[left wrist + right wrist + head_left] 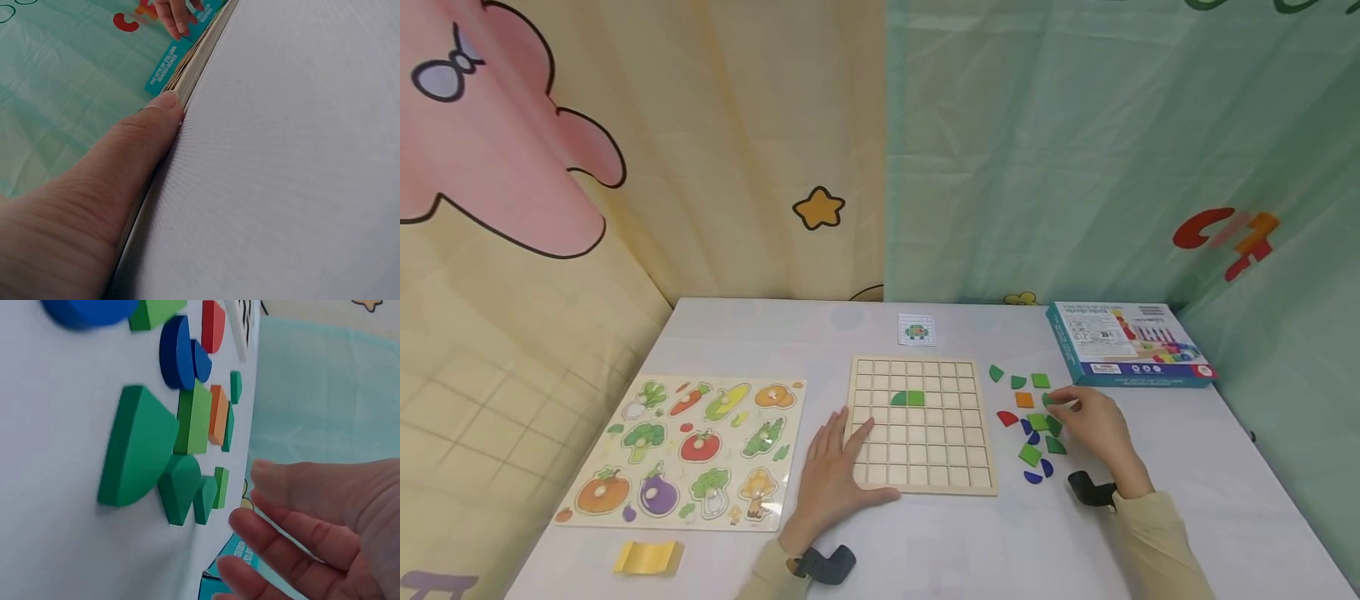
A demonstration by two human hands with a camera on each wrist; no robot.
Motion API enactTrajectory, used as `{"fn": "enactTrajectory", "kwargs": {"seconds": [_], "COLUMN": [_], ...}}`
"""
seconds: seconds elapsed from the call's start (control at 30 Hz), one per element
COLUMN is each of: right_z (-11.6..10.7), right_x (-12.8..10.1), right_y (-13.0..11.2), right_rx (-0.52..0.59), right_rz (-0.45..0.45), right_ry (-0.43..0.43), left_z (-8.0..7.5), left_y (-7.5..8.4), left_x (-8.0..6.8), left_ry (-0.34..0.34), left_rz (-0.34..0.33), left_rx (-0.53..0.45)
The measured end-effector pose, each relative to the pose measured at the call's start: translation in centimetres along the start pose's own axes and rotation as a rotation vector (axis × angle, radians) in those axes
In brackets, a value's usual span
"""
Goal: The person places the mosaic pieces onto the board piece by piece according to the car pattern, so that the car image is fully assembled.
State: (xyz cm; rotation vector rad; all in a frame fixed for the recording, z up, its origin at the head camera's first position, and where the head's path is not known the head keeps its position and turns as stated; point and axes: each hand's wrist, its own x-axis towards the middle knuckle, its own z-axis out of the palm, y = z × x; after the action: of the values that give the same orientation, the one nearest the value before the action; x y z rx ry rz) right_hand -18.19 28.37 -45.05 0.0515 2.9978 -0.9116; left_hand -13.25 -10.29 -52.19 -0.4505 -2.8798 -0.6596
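Note:
A wooden grid board (917, 450) lies in the middle of the white table (1225, 500); two green pieces (907, 398) sit side by side in its third row. My left hand (838, 454) rests flat at the board's near left corner, with the thumb (150, 125) lying against the board's edge (200, 56). Right of the board lies a loose group of pieces: green squares (1040, 381), an orange square (1024, 400), a red quarter (1007, 417) and blue ones (1033, 477). My right hand (1075, 408) hovers at this group with relaxed fingers (275, 531) beside small dark green pieces (187, 490), holding nothing.
A vegetable peg puzzle (692, 450) lies at the left, with a yellow folded object (649, 557) in front of it. A teal box (1127, 342) sits at the back right and a small picture card (917, 330) lies behind the board. Curtains close in the table on three sides.

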Motion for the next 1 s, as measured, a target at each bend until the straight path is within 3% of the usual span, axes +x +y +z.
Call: {"fn": "enactTrajectory", "kwargs": {"seconds": [0.4,0.67,1.0], "right_z": [0.4,0.5,0.2], "right_x": [1.3,1.9,2.7], "right_y": [0.7,0.6,1.0], "right_rx": [-0.038,-0.036,0.054], "right_rz": [0.125,0.132,0.112], "right_ry": [-0.067,-0.075,-0.083], "left_z": [0.0,0.0,-0.1], "left_y": [0.1,0.1,0.1], "left_x": [0.0,0.0,0.0], "left_ry": [-0.013,-0.01,-0.016], "left_rz": [-0.002,-0.002,-0.011], "left_rx": [-0.007,-0.008,-0.005]}}
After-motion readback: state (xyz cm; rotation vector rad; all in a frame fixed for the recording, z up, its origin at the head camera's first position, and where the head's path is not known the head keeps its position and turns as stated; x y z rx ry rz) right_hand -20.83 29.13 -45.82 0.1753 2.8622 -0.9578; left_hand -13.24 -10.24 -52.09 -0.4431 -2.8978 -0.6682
